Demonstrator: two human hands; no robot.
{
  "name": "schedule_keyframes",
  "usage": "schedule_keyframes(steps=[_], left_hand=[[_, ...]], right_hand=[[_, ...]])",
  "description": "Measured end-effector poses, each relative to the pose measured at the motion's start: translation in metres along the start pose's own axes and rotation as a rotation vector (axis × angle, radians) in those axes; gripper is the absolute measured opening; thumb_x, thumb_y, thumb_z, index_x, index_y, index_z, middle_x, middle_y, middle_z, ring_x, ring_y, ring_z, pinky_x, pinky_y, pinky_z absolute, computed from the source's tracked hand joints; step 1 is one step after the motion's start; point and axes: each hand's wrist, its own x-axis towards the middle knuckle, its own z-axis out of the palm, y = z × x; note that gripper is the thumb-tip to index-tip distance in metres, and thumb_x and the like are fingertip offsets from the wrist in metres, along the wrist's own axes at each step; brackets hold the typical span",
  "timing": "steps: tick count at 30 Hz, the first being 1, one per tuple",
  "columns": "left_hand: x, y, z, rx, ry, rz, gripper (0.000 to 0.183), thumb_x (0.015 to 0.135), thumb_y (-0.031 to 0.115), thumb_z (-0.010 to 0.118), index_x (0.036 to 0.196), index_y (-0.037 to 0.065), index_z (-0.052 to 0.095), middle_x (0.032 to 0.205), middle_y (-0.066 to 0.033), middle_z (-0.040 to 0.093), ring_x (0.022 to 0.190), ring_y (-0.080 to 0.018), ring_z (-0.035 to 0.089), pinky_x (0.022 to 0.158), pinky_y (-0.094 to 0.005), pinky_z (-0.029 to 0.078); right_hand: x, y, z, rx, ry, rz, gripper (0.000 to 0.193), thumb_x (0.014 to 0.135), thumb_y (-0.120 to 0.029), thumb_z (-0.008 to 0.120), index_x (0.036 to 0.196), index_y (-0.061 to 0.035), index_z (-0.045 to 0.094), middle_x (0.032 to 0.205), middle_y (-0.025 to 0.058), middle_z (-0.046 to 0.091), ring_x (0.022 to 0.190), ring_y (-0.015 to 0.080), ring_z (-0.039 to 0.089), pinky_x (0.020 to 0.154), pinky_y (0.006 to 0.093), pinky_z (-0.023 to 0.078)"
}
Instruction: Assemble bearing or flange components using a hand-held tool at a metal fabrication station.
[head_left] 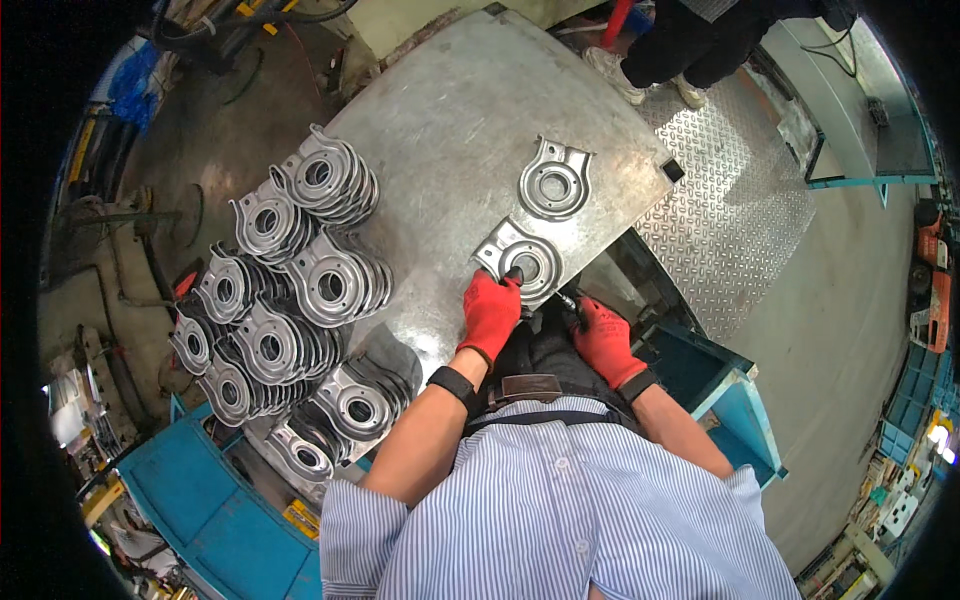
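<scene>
A stamped metal bracket with a round central hole (513,240) lies near the edge of the metal table. My left hand (490,312), in a red glove, is closed on its near left side, with fingertips at the hole. My right hand (604,342), also red-gloved, is closed around a slim dark tool (569,301). The tool's tip is at the bracket's near right rim; its exact kind is too small to make out. Just beyond lies a second bracket of the same shape (556,206), touched by neither hand.
Several leaning stacks of like brackets (330,262) cover the left part of the metal table (440,110). Blue metal bins (225,510) stand at the lower left and right. A person in dark trousers (680,45) stands past the far right table corner, beside a tread-plate platform (725,215).
</scene>
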Motion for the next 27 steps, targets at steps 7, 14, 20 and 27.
schedule_keyframes(steps=[7,14,20,27], left_hand=[[-0.001,0.003,0.001,-0.021,0.006,-0.014,0.036,0.078,0.025,0.063,0.093,-0.006,0.054,0.091,-0.0271,0.061,0.092,-0.0430,0.058,0.077,-0.0469,0.046],[0.001,-0.005,0.005,-0.069,-0.002,-0.002,0.035,0.077,0.025,0.064,0.091,-0.006,0.055,0.087,-0.0269,0.062,0.088,-0.0437,0.058,0.075,-0.0479,0.046],[0.006,-0.024,0.020,-0.094,0.043,0.048,0.030,0.077,0.025,0.063,0.090,-0.003,0.059,0.088,-0.0258,0.062,0.087,-0.0431,0.059,0.073,-0.0491,0.047],[-0.016,-0.014,-0.034,-0.166,-0.009,-0.018,0.030,0.080,0.024,0.061,0.093,-0.003,0.060,0.086,-0.0231,0.063,0.086,-0.0412,0.059,0.072,-0.0459,0.047]], right_hand=[[-0.004,0.001,-0.005,0.001,0.061,-0.064,0.029,0.076,-0.021,0.062,0.100,-0.0068,0.054,0.092,0.0148,0.061,0.084,0.0352,0.060,0.070,0.0444,0.048],[-0.001,0.003,-0.003,0.079,0.092,-0.114,0.027,0.076,-0.021,0.062,0.097,-0.0068,0.054,0.092,0.0155,0.062,0.087,0.0357,0.060,0.071,0.0441,0.048],[0.002,0.005,-0.001,0.051,0.066,-0.074,0.033,0.075,-0.019,0.063,0.104,-0.0054,0.056,0.093,0.0176,0.062,0.088,0.0372,0.060,0.073,0.0436,0.048],[0.009,0.029,0.005,0.459,0.244,-0.059,0.037,0.078,-0.008,0.062,0.114,-0.0032,0.055,0.098,0.0198,0.063,0.091,0.0345,0.062,0.079,0.0384,0.048]])
